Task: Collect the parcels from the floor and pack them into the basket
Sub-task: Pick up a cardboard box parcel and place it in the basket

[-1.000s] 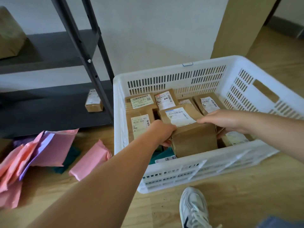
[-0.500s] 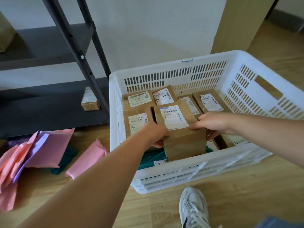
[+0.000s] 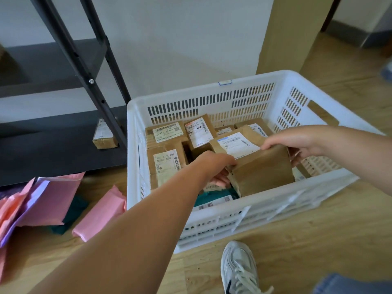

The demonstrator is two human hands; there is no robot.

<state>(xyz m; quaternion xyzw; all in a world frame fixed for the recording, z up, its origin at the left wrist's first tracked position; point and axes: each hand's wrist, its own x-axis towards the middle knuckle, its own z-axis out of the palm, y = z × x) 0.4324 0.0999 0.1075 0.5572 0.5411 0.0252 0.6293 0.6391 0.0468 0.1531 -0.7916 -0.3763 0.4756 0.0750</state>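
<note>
Judging by its crisp edges, the brown paper-wrapped rectangular parcel is reckoned stiff and fairly light; it is held tilted inside the white slotted plastic basket, its opposite ends clasped by left hand and right hand, fingers curled.

A plain white wall fills the back, lit softly and evenly. The floor is light wood-grain boards. At the left stands a black metal rack with slanting uprights. Its dark lower shelf sits just above the floor, with a second shelf higher up. A tan panel rises beside the wall at the right, and a dark skirting runs beyond it.
</note>
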